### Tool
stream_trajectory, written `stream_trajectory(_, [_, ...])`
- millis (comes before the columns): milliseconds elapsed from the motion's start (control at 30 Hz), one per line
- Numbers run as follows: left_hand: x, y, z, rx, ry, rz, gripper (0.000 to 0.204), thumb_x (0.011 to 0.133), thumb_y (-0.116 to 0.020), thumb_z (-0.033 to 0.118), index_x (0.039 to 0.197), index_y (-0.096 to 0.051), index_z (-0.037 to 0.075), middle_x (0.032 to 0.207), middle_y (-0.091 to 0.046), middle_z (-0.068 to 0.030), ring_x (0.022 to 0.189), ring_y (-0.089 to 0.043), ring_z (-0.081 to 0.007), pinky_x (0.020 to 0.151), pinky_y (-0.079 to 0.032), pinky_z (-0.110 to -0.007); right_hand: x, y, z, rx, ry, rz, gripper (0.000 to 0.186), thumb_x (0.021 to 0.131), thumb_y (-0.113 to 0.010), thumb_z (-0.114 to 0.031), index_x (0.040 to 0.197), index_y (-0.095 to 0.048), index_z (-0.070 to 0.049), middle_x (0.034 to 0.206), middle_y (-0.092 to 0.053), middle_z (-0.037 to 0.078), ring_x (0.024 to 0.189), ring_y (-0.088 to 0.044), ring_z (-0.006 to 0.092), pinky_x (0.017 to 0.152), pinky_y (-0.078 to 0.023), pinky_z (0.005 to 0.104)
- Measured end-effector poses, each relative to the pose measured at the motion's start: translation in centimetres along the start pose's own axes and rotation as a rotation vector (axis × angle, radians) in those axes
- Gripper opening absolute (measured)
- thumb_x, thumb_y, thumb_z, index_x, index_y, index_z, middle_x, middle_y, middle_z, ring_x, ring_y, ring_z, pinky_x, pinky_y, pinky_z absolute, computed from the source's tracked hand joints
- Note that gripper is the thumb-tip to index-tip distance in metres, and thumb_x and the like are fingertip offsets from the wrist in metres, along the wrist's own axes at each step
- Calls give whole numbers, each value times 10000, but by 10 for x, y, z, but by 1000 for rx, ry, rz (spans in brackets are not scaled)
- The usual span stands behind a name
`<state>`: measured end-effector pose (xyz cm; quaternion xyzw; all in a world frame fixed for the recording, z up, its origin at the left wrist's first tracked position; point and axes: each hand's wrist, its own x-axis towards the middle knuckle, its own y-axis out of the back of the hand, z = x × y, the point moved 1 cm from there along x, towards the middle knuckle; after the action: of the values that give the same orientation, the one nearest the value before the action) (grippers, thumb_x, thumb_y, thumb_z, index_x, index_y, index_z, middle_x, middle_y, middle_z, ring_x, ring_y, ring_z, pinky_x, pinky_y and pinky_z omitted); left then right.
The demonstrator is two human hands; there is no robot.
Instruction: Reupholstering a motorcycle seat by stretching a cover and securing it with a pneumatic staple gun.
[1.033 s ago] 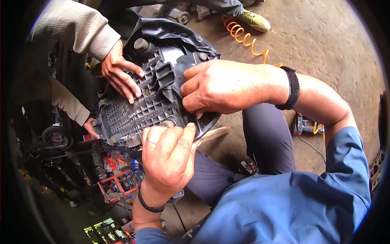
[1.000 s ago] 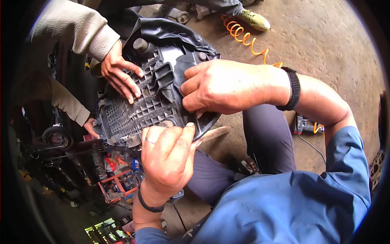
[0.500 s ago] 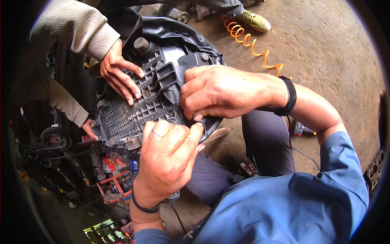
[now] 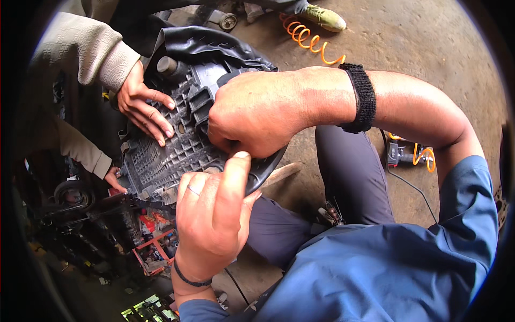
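Note:
An upturned seat base (image 4: 155, 161) of ribbed black plastic, like a motorcycle seat's, lies tilted in front of me. Loose black seat cover (image 4: 214, 45) bunches along its far edge. My left hand (image 4: 209, 214), with a ring on it, grips the cover at the near edge, thumb on the outside and index finger stretched over the rim. Just beyond it, my right hand (image 4: 257, 112) is closed over the same rim, its fingertips mostly hidden; it seems to hold the cover's edge. Another person's hand (image 4: 145, 107) presses flat on the base, and their other hand (image 4: 113, 180) holds its far left end.
Coiled orange air hose (image 4: 306, 36) lies on the floor near a shoe (image 4: 324, 17). An air tool (image 4: 399, 153) rests beside my right knee. A wooden piece (image 4: 281, 174) sticks out under the seat. Left stands a red tray (image 4: 155, 252) with tools and parts.
My right hand has shifted left and inward over the base, its wrist turning. My left index finger has straightened. The seat appears slightly further left in view.

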<state>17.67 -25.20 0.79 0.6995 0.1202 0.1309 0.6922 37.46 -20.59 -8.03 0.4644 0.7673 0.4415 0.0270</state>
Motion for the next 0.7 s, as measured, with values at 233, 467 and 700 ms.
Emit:
stream_trajectory(233, [6, 9, -1, 11, -31, -111, 437, 756, -887, 40, 1173, -781, -42, 927, -687, -139, 839, -640, -338, 795, -507, -455, 1, 2, -4, -22, -100, -40, 342, 854, -861, -367, 1029, -860, -73, 963, -819, 184, 969, -793, 405, 858, -622, 504])
stream_trajectory(467, [-5, 6, -13, -16, 12, -53, 419, 721, -925, 89, 1108, -798, -11, 1003, -713, -144, 1022, -645, -381, 937, -505, -502, -21, -11, 25, 242, 198, 252, 319, 904, -876, -308, 1092, -840, -53, 1005, -812, 170, 973, -785, 370, 834, -604, 466])
stream_trajectory(700, [-9, 1, -54, -202, -238, -78, 504, 691, -989, 269, 1063, -822, -26, 1260, -820, -129, 1411, -655, -476, 1223, -413, -641, -116, -18, 6, 82, -3, 778, 246, 951, -871, -163, 1142, -783, -34, 1245, -751, 161, 1188, -734, 348, 1017, -584, 449])
